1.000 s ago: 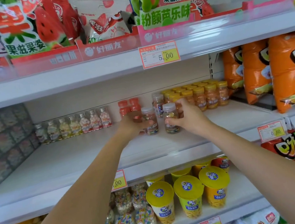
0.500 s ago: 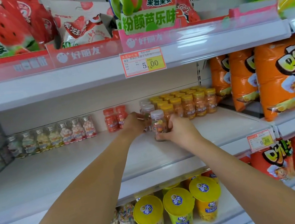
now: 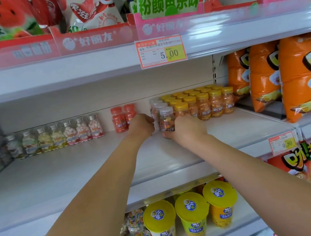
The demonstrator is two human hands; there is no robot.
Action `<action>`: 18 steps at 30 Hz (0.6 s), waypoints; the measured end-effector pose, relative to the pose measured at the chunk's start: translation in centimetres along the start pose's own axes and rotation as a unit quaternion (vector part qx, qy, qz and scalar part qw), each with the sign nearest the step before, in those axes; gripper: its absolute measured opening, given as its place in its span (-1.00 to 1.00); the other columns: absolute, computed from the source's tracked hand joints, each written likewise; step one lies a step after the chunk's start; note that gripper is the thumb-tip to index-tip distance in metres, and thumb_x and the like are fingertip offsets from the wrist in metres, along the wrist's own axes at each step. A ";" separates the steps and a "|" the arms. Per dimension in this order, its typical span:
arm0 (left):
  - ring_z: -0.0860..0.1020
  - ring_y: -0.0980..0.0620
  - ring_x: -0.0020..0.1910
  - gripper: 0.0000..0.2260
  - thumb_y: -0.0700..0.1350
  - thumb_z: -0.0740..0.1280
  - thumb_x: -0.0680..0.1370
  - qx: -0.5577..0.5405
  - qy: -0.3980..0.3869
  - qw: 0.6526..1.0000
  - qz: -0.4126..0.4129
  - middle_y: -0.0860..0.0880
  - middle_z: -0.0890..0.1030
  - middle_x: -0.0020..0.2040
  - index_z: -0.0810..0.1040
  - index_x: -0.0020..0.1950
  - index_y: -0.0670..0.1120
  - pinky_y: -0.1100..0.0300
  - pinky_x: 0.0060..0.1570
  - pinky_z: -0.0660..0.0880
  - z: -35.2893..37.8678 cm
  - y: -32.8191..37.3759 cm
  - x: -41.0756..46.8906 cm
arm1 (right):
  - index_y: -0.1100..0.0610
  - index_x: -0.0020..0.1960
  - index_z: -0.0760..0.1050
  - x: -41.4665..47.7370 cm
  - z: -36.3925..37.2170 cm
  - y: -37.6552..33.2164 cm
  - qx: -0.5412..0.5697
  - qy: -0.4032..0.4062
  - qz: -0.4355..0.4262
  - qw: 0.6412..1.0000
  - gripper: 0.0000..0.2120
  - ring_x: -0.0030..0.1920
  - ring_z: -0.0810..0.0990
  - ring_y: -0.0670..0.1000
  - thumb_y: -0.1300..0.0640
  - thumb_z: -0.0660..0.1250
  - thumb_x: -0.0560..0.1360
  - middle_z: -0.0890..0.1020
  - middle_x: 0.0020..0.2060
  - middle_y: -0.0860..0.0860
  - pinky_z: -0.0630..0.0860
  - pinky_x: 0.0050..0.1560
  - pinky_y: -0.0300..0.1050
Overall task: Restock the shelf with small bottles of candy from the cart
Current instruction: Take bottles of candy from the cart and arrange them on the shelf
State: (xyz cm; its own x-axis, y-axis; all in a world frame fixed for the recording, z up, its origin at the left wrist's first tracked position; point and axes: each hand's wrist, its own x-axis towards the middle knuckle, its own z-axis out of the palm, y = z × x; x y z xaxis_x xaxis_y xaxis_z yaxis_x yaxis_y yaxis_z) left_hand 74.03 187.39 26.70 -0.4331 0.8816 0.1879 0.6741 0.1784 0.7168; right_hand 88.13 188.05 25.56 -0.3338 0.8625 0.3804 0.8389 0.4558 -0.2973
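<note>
On the white middle shelf [image 3: 78,165] my right hand [image 3: 186,129] grips a small silver-capped candy bottle [image 3: 167,119] standing at the front of a short row of like bottles [image 3: 155,106]. My left hand [image 3: 142,126] has its fingers curled against the left side of that row; what it holds is hidden behind the hand. Yellow-capped orange candy bottles [image 3: 205,102] stand packed just to the right. Two red bottles [image 3: 123,117] stand just left of my left hand. The cart is out of view.
A row of clear bottles with pastel candy [image 3: 56,136] lines the shelf's back left. Orange snack bags [image 3: 282,78] fill the right bay. Yellow-lidded cups [image 3: 192,214] stand on the shelf below. A 5.00 price tag [image 3: 161,51] hangs on the upper shelf's edge.
Both hands have pushed the silver-capped bottles back and together, closing up against the row beside the yellow-capped bottles. The camera has come closer and shifted.
</note>
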 end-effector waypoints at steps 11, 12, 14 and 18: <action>0.59 -0.03 -0.05 -0.62 -0.13 0.50 0.38 0.058 -0.146 0.987 -0.016 -0.07 0.64 -0.13 0.57 0.17 -0.16 0.16 0.09 0.46 -1.2 0.3 -2.9 | 0.18 0.12 0.54 0.0 -0.1 0.6 -0.014 -0.015 -0.010 1.000 -0.76 0.08 0.58 0.12 0.06 0.34 0.53 0.60 0.09 0.09 0.40 -0.15 -0.12; 0.60 -0.07 0.01 -0.63 -0.11 0.49 0.40 0.060 -0.149 0.987 -0.013 -0.08 0.64 -0.11 0.57 0.16 -0.14 0.16 0.12 0.46 -1.4 0.2 -3.2 | 0.18 0.09 0.55 -0.3 -0.3 0.8 -0.006 -0.017 -0.012 1.000 -0.78 0.04 0.59 0.12 0.07 0.34 0.52 0.61 0.06 0.09 0.41 -0.16 -0.12; 0.58 -0.11 0.09 -0.58 -0.04 0.46 0.43 0.062 -0.155 0.986 -0.010 -0.09 0.64 0.01 0.53 0.24 -0.15 0.10 0.24 0.43 -1.7 0.2 -3.9 | 0.17 -0.06 0.55 -1.3 -0.8 1.5 0.026 -0.015 -0.028 0.999 -0.82 -0.10 0.59 0.12 0.04 0.34 0.52 0.63 -0.08 0.09 0.40 -0.22 -0.13; 0.53 -0.05 0.16 -0.57 0.00 0.38 0.51 0.172 -0.090 0.980 0.050 -0.08 0.54 0.25 0.47 0.33 -0.14 0.19 0.19 0.41 -1.7 1.4 -7.6 | 0.11 -0.23 0.52 -5.3 -3.0 3.8 0.094 0.026 -0.096 0.991 -0.76 -0.26 0.57 0.04 -0.02 0.32 0.53 0.59 -0.32 0.01 0.42 -0.29 -0.14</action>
State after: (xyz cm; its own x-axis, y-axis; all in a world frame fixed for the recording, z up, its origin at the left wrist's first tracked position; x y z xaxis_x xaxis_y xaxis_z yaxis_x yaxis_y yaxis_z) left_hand 77.26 180.25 27.43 -0.2633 0.9594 0.1011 0.8824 0.1971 0.4272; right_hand 94.39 184.50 25.07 -0.4521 0.7459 0.4892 0.6662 0.6470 -0.3708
